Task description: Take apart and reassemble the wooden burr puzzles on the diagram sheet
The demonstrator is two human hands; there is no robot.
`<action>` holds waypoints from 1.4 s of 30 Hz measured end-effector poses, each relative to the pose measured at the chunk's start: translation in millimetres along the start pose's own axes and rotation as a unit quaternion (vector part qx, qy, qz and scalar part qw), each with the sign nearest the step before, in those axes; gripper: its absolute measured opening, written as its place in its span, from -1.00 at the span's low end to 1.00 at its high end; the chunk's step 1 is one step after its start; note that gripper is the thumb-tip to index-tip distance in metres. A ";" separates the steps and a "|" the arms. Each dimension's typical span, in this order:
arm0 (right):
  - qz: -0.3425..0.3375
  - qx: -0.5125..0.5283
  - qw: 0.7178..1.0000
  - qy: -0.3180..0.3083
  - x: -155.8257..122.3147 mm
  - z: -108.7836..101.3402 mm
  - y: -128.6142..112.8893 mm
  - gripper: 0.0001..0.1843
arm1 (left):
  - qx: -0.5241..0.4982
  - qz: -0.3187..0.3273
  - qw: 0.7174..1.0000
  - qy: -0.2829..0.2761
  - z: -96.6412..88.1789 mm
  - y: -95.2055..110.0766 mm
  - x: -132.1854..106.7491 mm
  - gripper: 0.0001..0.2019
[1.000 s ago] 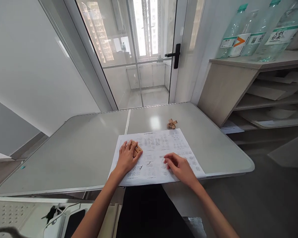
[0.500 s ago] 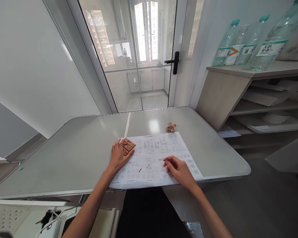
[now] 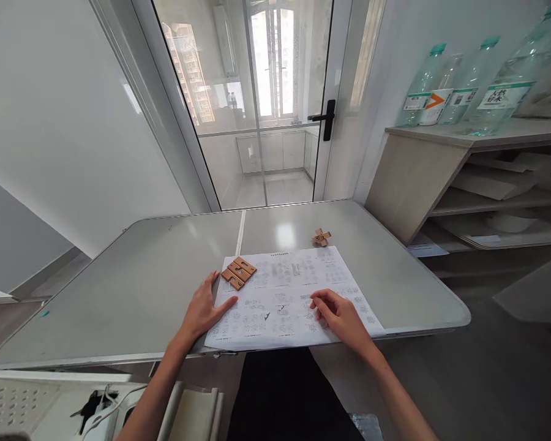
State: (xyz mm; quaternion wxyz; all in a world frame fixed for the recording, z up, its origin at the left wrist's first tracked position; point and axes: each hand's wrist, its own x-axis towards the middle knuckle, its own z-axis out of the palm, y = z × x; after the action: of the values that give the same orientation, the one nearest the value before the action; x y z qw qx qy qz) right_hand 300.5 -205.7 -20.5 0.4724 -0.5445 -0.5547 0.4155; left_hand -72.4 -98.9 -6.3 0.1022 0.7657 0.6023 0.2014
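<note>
Three flat wooden puzzle pieces [image 3: 239,273] with cut-out slots lie side by side on the upper left corner of a printed sheet [image 3: 275,288]. My left hand [image 3: 204,310] is open beside them, thumb stretched over the sheet and fingers along its left edge. It holds nothing. Over the lower right of the sheet, my right hand [image 3: 337,313] has its fingers curled in, with nothing visible in them. A cross-shaped assembly of wooden pieces [image 3: 321,237] sits on the table just past the sheet's upper right corner.
The sheet lies on a pale glossy table [image 3: 165,288] with a seam across it. A wooden shelf [image 3: 425,165] with several bottles on top stands at the right. Behind the table is a glass door [image 3: 284,162]. Keys [image 3: 92,409] and a cable are at the lower left.
My left hand has drawn back toward the lower left, off the flat wooden pieces, which now show fully. My right hand keeps its curled pose. The whole view has shifted slightly.
</note>
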 end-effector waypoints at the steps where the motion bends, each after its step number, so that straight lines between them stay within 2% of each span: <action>1: 0.000 0.000 1.000 0.002 0.2 0.3 0.4 -0.57 | -0.002 -0.001 1.000 0.003 0.3 1.1 -2.3 -0.09; 9: 0.000 0.013 1.000 0.001 1.5 0.9 7.8 -0.53 | -0.023 0.006 0.999 0.028 2.6 7.9 -17.5 -0.25; 17: -0.005 0.015 1.000 0.012 2.0 1.3 11.4 -0.54 | -0.024 0.009 0.999 0.028 0.9 11.3 -19.5 -0.33; 24: -0.006 0.012 1.000 0.006 0.7 1.2 8.0 -0.55 | -0.036 0.016 0.999 0.025 1.4 8.5 -19.1 -0.36; 32: -0.004 0.002 1.000 0.011 -0.2 0.8 6.1 -0.47 | -0.041 0.006 0.999 0.028 1.9 9.0 -20.8 -0.37; 42: -0.007 0.009 1.000 0.007 -0.1 0.5 13.0 -0.52 | -0.046 0.007 0.999 0.028 2.3 9.0 -22.7 -0.39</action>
State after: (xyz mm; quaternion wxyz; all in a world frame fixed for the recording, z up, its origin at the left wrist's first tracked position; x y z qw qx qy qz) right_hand 302.8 -205.0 -33.2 0.4840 -0.5393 -0.5515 0.4132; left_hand -67.8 -122.8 -9.0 0.1186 0.7584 0.5895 0.2513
